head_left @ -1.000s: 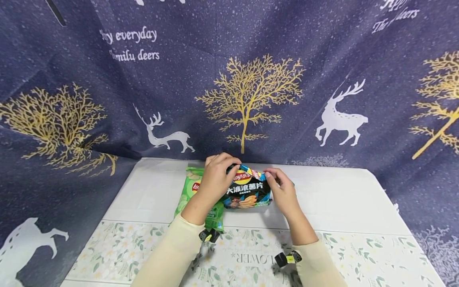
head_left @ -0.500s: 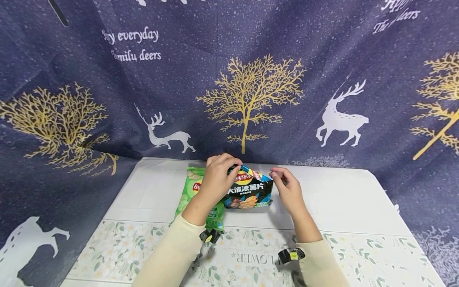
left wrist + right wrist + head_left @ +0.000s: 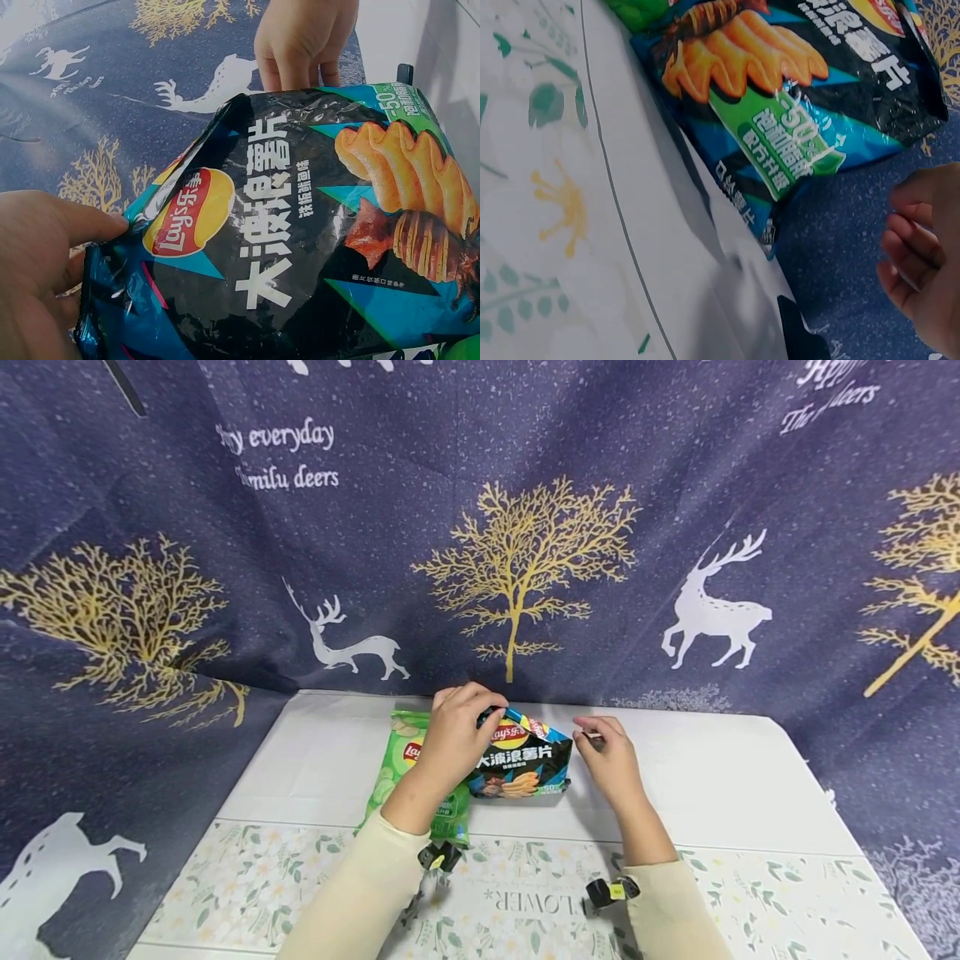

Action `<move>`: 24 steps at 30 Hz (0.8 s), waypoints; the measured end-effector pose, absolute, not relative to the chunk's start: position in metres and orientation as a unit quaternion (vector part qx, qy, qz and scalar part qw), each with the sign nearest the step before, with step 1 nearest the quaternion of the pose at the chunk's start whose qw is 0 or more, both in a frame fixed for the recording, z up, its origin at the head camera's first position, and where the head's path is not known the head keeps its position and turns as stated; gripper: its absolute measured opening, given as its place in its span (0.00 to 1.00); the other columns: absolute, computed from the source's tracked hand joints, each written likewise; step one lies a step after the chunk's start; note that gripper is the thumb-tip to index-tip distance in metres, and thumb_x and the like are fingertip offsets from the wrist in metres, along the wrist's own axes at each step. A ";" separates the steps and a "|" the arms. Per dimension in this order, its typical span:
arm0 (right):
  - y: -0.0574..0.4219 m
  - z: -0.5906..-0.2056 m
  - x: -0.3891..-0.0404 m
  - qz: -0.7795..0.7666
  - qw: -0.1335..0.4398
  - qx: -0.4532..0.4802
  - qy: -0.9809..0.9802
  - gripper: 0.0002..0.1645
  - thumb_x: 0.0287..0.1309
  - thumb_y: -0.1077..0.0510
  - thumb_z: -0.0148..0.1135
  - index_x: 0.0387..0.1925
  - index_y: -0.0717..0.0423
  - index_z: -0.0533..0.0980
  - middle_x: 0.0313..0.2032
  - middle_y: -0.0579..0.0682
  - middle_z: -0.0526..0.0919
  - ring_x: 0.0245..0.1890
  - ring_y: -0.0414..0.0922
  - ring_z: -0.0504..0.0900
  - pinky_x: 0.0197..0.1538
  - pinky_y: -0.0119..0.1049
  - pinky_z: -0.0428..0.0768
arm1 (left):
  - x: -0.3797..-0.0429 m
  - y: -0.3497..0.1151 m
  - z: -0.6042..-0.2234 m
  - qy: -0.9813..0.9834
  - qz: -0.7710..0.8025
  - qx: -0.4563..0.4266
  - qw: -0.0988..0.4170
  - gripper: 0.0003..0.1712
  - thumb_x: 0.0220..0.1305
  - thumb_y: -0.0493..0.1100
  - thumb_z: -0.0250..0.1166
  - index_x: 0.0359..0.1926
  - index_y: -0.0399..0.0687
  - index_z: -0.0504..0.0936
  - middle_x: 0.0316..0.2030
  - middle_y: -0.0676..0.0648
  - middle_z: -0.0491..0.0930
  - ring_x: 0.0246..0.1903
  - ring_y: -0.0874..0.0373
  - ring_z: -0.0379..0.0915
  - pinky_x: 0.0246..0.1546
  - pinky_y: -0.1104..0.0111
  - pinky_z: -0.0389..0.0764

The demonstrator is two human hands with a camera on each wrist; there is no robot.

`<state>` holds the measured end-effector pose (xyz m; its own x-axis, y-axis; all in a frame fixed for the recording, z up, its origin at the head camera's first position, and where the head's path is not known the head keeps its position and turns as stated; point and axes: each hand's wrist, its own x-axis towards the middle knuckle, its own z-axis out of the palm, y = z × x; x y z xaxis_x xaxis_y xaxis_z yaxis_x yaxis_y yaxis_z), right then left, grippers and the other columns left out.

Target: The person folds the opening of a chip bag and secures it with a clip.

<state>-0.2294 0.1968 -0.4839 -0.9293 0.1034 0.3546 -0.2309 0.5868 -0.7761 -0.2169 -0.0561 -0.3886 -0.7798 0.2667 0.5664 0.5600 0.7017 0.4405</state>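
A black and blue Lay's chip bag [image 3: 517, 764] stands tilted on the table, its printed front facing me and its top edge folded over. My left hand [image 3: 455, 735] pinches that bag at its upper left corner; in the left wrist view the thumb presses the blue edge. Just off the right end of the bag is my right hand [image 3: 611, 766], fingers loosely bent and holding nothing. A gap shows between its fingers [image 3: 907, 247] and the bag in the right wrist view. A green Lay's chip bag [image 3: 382, 787] lies flat at the left, partly hidden under my left forearm.
The table has a white cover [image 3: 720, 777] with a floral band [image 3: 757, 902] along the front. Directly behind it hangs a dark blue cloth [image 3: 420, 568] printed with deer and trees.
My right hand has let go of the black bag's upper right corner and moved a little to the right. My left hand keeps its pinch on the chip bag.
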 end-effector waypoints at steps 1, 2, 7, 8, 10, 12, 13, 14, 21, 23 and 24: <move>0.198 -0.485 -0.230 0.446 0.184 0.035 -0.875 0.15 0.66 0.60 0.64 0.53 0.57 0.82 0.51 0.54 0.81 0.51 0.49 0.80 0.55 0.44 0.80 | -0.217 -0.056 -0.388 -0.892 -0.308 -0.232 0.238 0.06 0.68 0.43 0.68 0.44 0.53 0.89 0.40 0.53 0.84 0.46 0.55 0.82 0.64 0.52 0.69; 0.199 -0.486 -0.230 0.442 0.182 0.033 -0.878 0.16 0.66 0.60 0.64 0.53 0.58 0.82 0.52 0.55 0.80 0.51 0.50 0.80 0.55 0.46 0.79 | -0.217 -0.056 -0.388 -0.892 -0.307 -0.232 0.238 0.06 0.68 0.43 0.68 0.44 0.53 0.89 0.40 0.53 0.84 0.46 0.55 0.82 0.64 0.52 0.69; 0.205 -0.489 -0.232 0.429 0.160 0.015 -0.889 0.19 0.65 0.60 0.65 0.57 0.59 0.80 0.53 0.58 0.79 0.51 0.57 0.79 0.55 0.51 0.77 | -0.216 -0.056 -0.388 -0.892 -0.307 -0.232 0.237 0.06 0.68 0.43 0.68 0.44 0.54 0.89 0.40 0.54 0.84 0.46 0.55 0.82 0.64 0.51 0.68; 0.207 -0.489 -0.233 0.427 0.154 0.010 -0.891 0.20 0.65 0.59 0.65 0.57 0.60 0.80 0.54 0.59 0.79 0.52 0.58 0.79 0.56 0.51 0.76 | -0.216 -0.056 -0.389 -0.892 -0.308 -0.232 0.237 0.06 0.68 0.43 0.68 0.44 0.54 0.89 0.40 0.54 0.83 0.46 0.55 0.82 0.65 0.51 0.68; 0.209 -0.490 -0.234 0.422 0.139 -0.002 -0.896 0.22 0.65 0.59 0.65 0.59 0.61 0.79 0.56 0.60 0.79 0.54 0.59 0.79 0.60 0.53 0.75 | -0.216 -0.056 -0.389 -0.891 -0.309 -0.232 0.237 0.06 0.68 0.43 0.68 0.44 0.53 0.89 0.40 0.53 0.83 0.45 0.55 0.82 0.65 0.51 0.68; 0.212 -0.492 -0.235 0.412 0.123 -0.012 -0.903 0.24 0.66 0.58 0.64 0.61 0.62 0.77 0.58 0.63 0.77 0.58 0.60 0.77 0.65 0.55 0.72 | -0.216 -0.056 -0.389 -0.891 -0.310 -0.232 0.237 0.06 0.68 0.43 0.68 0.44 0.53 0.89 0.40 0.53 0.84 0.45 0.55 0.82 0.65 0.51 0.68; 0.214 -0.493 -0.236 0.409 0.115 -0.016 -0.905 0.25 0.66 0.57 0.64 0.62 0.62 0.76 0.59 0.64 0.76 0.60 0.61 0.76 0.67 0.56 0.71 | -0.216 -0.056 -0.390 -0.891 -0.310 -0.232 0.238 0.06 0.68 0.43 0.68 0.44 0.53 0.89 0.40 0.53 0.84 0.45 0.55 0.82 0.65 0.51 0.68; 0.215 -0.494 -0.236 0.406 0.108 -0.019 -0.907 0.26 0.67 0.57 0.63 0.63 0.63 0.75 0.61 0.65 0.75 0.61 0.61 0.75 0.69 0.57 0.69 | -0.216 -0.056 -0.390 -0.891 -0.309 -0.232 0.239 0.06 0.68 0.43 0.68 0.44 0.53 0.89 0.41 0.53 0.84 0.45 0.55 0.82 0.64 0.51 0.69; 0.223 -0.504 -0.238 0.393 0.085 -0.054 -0.914 0.30 0.69 0.55 0.59 0.68 0.64 0.70 0.67 0.68 0.66 0.70 0.65 0.63 0.74 0.60 0.60 | -0.215 -0.056 -0.390 -0.892 -0.310 -0.231 0.236 0.07 0.68 0.43 0.68 0.44 0.53 0.89 0.41 0.53 0.84 0.46 0.55 0.82 0.65 0.51 0.68; 0.224 -0.506 -0.238 0.390 0.084 -0.068 -0.915 0.32 0.69 0.55 0.59 0.69 0.65 0.68 0.68 0.69 0.64 0.71 0.66 0.61 0.74 0.60 0.58 | -0.215 -0.056 -0.390 -0.892 -0.309 -0.232 0.235 0.07 0.68 0.43 0.67 0.45 0.53 0.89 0.41 0.53 0.84 0.45 0.55 0.82 0.65 0.51 0.68; 0.225 -0.507 -0.238 0.389 0.083 -0.074 -0.915 0.32 0.68 0.55 0.59 0.69 0.65 0.68 0.68 0.70 0.64 0.71 0.66 0.60 0.74 0.60 0.58 | -0.215 -0.056 -0.390 -0.892 -0.309 -0.232 0.235 0.07 0.69 0.43 0.67 0.45 0.53 0.89 0.41 0.53 0.84 0.45 0.55 0.82 0.65 0.51 0.68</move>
